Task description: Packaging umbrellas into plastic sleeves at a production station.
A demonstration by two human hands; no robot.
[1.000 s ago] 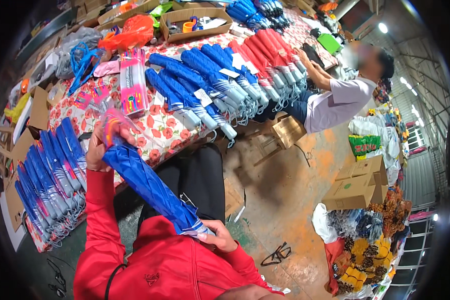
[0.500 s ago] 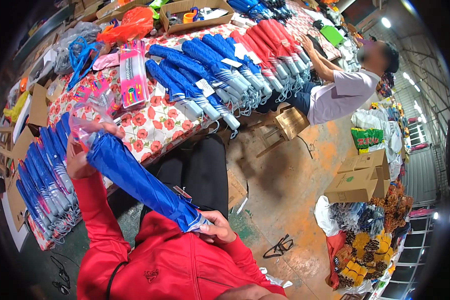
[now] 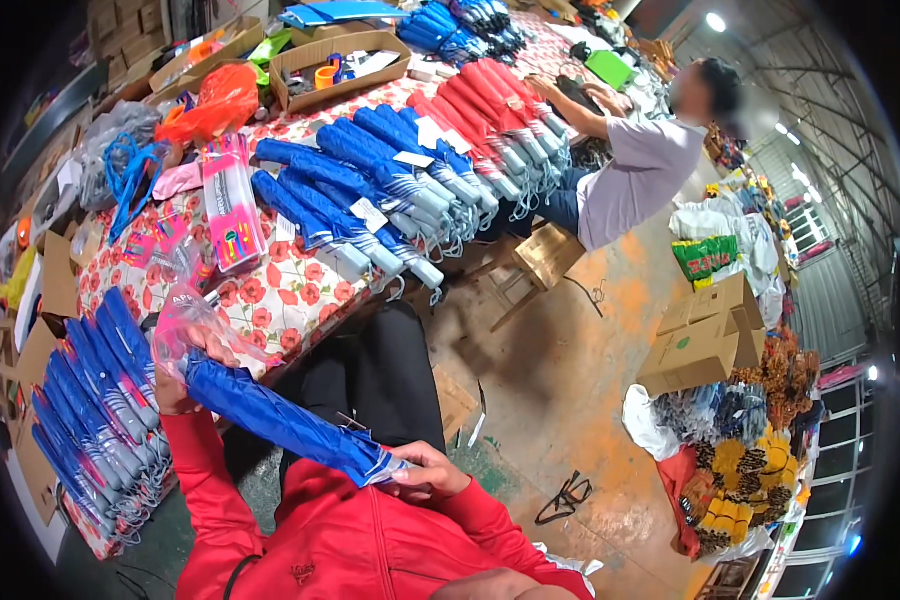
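At the left hand (image 3: 175,385), clamped on the blue umbrella (image 3: 280,420), the clear sleeve (image 3: 185,320) now caps its tip, right hand (image 3: 425,470) gripping the handle end, so bagging looks begun

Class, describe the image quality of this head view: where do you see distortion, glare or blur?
Head view: fisheye bends the table edge and darkens the corners; ceiling lamp glares at upper right; the co-worker's face is blurred; blue folded umbrella between left hand and right hand stays sharp.

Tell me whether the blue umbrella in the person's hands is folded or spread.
Folded: the blue umbrella is a narrow, tightly wrapped roll spanning from left hand to right hand.
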